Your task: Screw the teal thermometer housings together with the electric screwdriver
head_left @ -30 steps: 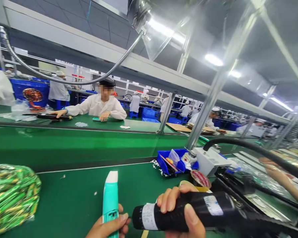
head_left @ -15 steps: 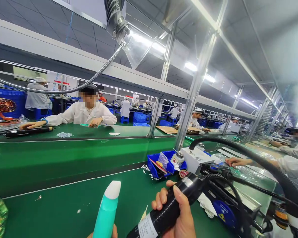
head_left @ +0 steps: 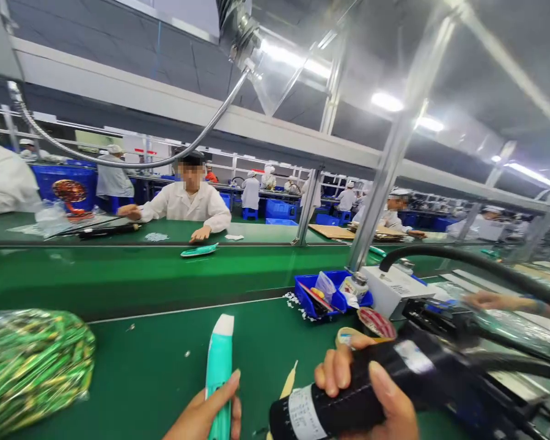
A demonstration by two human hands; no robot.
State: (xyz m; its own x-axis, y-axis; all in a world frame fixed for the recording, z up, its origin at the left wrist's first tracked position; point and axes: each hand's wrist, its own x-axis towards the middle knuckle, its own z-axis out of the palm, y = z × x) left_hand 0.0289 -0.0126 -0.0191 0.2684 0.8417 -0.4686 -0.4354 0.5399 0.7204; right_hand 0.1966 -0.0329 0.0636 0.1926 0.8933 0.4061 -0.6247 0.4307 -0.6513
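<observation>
My left hand (head_left: pixel 206 415) grips a slim teal device with a white tip (head_left: pixel 219 360), holding it upright over the green bench (head_left: pixel 156 360) at the bottom centre. My right hand (head_left: pixel 371 397) is wrapped around a thick black cylindrical tool (head_left: pixel 362 391) with a white label, pointing its end towards the teal device. A black hose (head_left: pixel 476 266) runs from the tool off to the right. A thin pale stick (head_left: pixel 288 385) lies on the bench between my hands.
A bag of green wrapped items (head_left: pixel 27 363) lies at the left. A blue bin (head_left: pixel 330 296), tape rolls (head_left: pixel 371 324) and a white box unit (head_left: pixel 394 290) stand behind my right hand. Across the conveyor a person in white (head_left: pixel 187 201) sits; another person's hand (head_left: pixel 490 300) reaches in at the right.
The view swung back left and down, bringing the green bag into sight. The black tool has tilted flatter. The person opposite has put a teal device on the conveyor.
</observation>
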